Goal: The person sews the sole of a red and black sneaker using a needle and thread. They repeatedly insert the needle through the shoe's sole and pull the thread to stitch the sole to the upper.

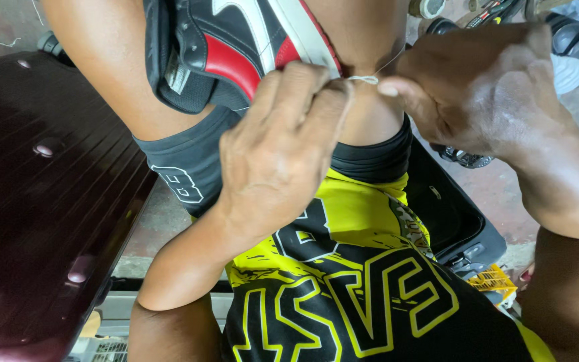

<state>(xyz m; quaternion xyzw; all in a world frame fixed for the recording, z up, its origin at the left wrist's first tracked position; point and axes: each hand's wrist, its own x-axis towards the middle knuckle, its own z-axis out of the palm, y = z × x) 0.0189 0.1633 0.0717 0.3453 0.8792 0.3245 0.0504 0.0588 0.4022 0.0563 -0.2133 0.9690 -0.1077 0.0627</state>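
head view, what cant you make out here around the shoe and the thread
- Shoe: the top edge of the head view cuts it off, and the left hand covers its sole end.
- Thread: too thin to follow; it vanishes behind the right hand. Any needle is hidden.
- Fingertips of both hands: curled under, so the grip itself cannot be seen.
- Clutter at top right: cut by the frame and covered by the right hand.

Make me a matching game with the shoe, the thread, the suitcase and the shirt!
Things:
1. sneaker
2. thread
3. suitcase
4. shirt

Descriptions:
A. dark maroon, ribbed, at the left
B. yellow and black, at the bottom
C. whitish, pinched between the left hand and right hand
D. black, red and white, between the knees

Pairs: 1-D, 2-C, 3-A, 4-B
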